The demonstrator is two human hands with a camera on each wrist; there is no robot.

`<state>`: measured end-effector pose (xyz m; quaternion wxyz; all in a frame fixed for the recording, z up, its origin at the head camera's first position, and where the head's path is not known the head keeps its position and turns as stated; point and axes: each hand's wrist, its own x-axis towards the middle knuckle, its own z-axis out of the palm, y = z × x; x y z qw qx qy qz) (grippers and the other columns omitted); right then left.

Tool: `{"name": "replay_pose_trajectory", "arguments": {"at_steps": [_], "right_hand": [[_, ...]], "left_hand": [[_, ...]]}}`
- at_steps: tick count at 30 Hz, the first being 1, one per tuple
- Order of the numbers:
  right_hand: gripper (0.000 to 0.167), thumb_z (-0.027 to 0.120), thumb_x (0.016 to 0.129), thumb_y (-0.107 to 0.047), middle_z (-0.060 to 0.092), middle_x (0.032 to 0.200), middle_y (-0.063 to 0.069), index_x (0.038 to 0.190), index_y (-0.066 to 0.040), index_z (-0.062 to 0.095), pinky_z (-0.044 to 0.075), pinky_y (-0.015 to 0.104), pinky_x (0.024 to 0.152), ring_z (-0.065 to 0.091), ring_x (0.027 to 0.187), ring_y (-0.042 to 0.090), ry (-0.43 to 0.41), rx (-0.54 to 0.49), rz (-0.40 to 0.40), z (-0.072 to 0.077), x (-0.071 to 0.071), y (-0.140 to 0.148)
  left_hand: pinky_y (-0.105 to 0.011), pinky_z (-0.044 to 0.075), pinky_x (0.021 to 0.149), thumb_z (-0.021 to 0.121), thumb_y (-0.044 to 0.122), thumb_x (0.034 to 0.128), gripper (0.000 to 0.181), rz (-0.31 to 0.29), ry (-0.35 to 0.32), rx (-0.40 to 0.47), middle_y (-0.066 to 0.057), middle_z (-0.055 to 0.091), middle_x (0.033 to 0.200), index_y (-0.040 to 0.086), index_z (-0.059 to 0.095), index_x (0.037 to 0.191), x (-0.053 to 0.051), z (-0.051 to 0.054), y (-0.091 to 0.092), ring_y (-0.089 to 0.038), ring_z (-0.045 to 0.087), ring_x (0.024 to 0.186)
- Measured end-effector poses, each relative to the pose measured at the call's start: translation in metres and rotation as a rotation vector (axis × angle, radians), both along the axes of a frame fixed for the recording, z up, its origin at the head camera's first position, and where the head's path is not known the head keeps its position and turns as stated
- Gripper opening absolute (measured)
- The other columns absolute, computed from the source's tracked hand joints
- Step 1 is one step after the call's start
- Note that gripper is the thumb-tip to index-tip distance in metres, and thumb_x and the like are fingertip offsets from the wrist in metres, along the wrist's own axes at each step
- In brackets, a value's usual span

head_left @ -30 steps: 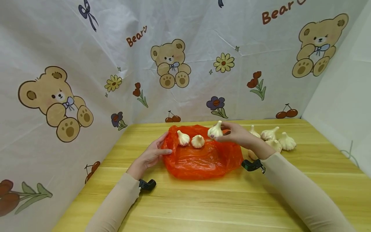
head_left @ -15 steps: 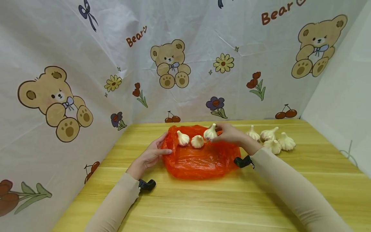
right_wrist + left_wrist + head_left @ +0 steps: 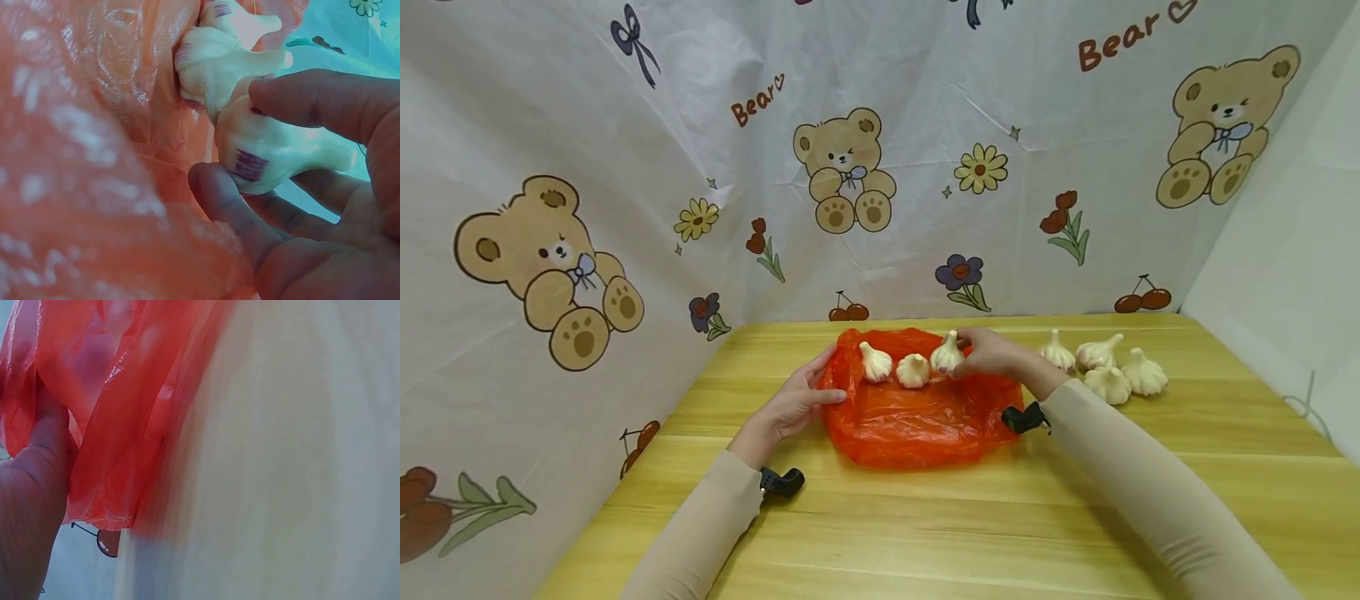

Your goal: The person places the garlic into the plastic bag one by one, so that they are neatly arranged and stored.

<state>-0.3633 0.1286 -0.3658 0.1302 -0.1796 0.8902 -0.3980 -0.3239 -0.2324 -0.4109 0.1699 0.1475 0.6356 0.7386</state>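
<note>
A red plastic bag (image 3: 910, 429) lies on the table with its mouth spread wide. At its left side my left hand (image 3: 793, 400) grips the rim, thumb in front and the other fingers partly hidden behind the film. My right hand (image 3: 996, 358) pinches a garlic bulb (image 3: 262, 147) between thumb and fingers, stem up, at the right of the bag's opening. Beside it in the bag sit two more bulbs: a middle garlic bulb (image 3: 913, 372) and a left garlic bulb (image 3: 876, 362). In the left wrist view the thumb (image 3: 47, 425) presses on the red film.
Several loose garlic bulbs (image 3: 1107, 382) lie together on the wooden table (image 3: 880, 533), right of the bag. Behind stands a bear-printed cloth (image 3: 895, 275), with a white wall (image 3: 1285, 275) on the right. A thin cord (image 3: 1309, 404) lies near that wall.
The right hand has moved left and slightly down with its garlic bulb, bringing it beside the middle bulb in the bag. The left hand has kept its place on the rim.
</note>
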Motion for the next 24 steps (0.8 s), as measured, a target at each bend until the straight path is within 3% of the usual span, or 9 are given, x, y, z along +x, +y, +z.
{"name": "replay_pose_trajectory", "arguments": {"at_steps": [14, 24], "right_hand": [[0.084, 0.082, 0.079, -0.010, 0.055, 0.145, 0.029, 0.152, 0.005, 0.042, 0.051, 0.050, 0.110, 0.057, 0.127, 0.039, 0.081, 0.090, -0.021, -0.008, -0.005, -0.002], [0.079, 0.085, 0.080, -0.018, 0.060, 0.142, 0.025, 0.147, 0.005, 0.048, 0.048, 0.051, 0.113, 0.058, 0.128, 0.038, 0.132, 0.179, -0.015, -0.017, -0.005, -0.005]], "left_hand": [[-0.039, 0.055, 0.104, 0.065, -0.014, 0.0911, 0.098, -0.003, -0.006, 0.008, -0.003, 0.019, 0.173, 0.027, 0.019, 0.166, -0.001, 0.002, 0.000, -0.036, 0.026, 0.156], [-0.037, 0.054, 0.105, 0.062, -0.016, 0.0915, 0.095, 0.002, 0.001, 0.009, -0.004, 0.019, 0.173, 0.025, 0.019, 0.166, 0.001, 0.001, 0.000, -0.035, 0.025, 0.156]]}}
